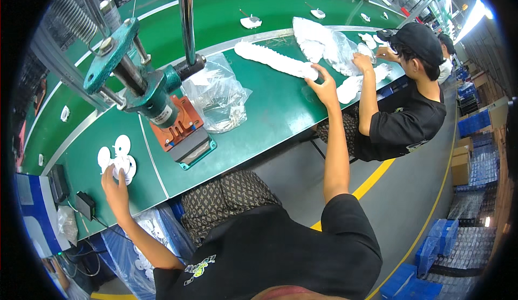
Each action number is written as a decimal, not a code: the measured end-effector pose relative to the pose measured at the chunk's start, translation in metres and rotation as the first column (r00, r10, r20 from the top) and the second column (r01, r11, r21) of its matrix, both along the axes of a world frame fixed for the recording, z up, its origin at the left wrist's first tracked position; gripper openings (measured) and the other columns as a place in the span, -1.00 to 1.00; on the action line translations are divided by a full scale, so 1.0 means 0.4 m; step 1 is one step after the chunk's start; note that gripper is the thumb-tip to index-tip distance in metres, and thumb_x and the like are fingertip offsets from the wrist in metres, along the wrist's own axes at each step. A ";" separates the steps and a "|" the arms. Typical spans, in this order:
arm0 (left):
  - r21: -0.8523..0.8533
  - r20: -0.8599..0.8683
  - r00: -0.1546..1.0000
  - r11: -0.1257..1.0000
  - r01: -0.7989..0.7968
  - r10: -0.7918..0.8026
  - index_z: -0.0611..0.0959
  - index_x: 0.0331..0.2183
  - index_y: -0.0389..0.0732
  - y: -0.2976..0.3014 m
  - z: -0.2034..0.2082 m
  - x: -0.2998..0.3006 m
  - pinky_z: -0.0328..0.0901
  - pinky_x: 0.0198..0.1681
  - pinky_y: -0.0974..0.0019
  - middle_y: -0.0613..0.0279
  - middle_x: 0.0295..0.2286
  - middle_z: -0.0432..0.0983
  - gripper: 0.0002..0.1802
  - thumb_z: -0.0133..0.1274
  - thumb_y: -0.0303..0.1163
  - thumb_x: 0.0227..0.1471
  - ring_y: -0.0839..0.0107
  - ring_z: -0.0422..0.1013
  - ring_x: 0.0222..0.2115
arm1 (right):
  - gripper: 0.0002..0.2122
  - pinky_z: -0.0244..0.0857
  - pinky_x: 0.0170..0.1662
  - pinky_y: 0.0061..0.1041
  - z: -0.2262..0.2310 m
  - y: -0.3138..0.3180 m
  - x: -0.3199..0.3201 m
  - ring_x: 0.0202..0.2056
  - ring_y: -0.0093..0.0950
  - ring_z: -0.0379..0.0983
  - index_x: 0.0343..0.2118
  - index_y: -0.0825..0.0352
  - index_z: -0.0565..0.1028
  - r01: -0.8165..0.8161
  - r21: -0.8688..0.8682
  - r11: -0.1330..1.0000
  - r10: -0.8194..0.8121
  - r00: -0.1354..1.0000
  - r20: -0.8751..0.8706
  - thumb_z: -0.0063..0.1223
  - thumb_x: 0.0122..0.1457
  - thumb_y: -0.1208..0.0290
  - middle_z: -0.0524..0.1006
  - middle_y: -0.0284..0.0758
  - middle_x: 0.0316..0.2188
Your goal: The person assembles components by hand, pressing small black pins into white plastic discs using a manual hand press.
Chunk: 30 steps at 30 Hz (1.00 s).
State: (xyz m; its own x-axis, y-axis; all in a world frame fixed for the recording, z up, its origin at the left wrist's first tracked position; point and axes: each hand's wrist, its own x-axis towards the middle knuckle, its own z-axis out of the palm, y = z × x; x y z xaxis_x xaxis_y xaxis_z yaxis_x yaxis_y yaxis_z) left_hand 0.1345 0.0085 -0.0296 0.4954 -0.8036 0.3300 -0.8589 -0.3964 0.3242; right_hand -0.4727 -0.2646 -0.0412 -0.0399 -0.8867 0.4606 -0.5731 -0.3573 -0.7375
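Observation:
At the left of the green bench, my left hand [115, 190] is over a small group of white round discs [122, 145]. Its thumb and fingers close on one disc, partly hidden beneath them. My right arm reaches out to the far right, where my right hand [325, 88] grips a white disc at the near end of a long row of overlapping white discs [272, 59]. Between my hands stands a green hand press [156, 103] with a steel column. Below its head is an orange-brown fixture [181, 126] on a dark block.
A clear plastic bag of small parts [218, 95] lies right of the press. Beyond the disc row is a bag of white pieces [324, 44]. A co-worker in black [413, 100] handles white parts at right. A green conveyor [221, 22] carries spaced white parts. A lined bin [143, 246] sits below the bench.

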 end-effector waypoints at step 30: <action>0.147 -0.005 1.000 0.989 0.018 -0.017 0.59 -0.07 -0.31 -0.034 0.091 -0.047 0.26 0.07 0.10 -0.02 -0.08 0.54 -0.58 0.12 -0.23 0.12 0.02 0.43 -0.04 | -0.77 0.35 -0.10 -0.37 0.046 0.158 0.439 -0.26 -0.29 0.48 -0.17 0.34 0.55 -0.549 -0.277 0.788 0.471 0.829 -0.302 0.18 0.06 0.50 0.55 -0.21 -0.29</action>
State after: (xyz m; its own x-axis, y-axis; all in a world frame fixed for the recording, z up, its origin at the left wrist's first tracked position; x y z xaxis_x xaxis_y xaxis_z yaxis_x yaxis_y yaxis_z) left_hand 0.1156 -0.0050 0.0067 0.4817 -0.8518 0.2058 -0.8651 -0.4249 0.2665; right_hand -0.2969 -0.2016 -0.0229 0.5038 -0.5356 0.6778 -0.3581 -0.8435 -0.4003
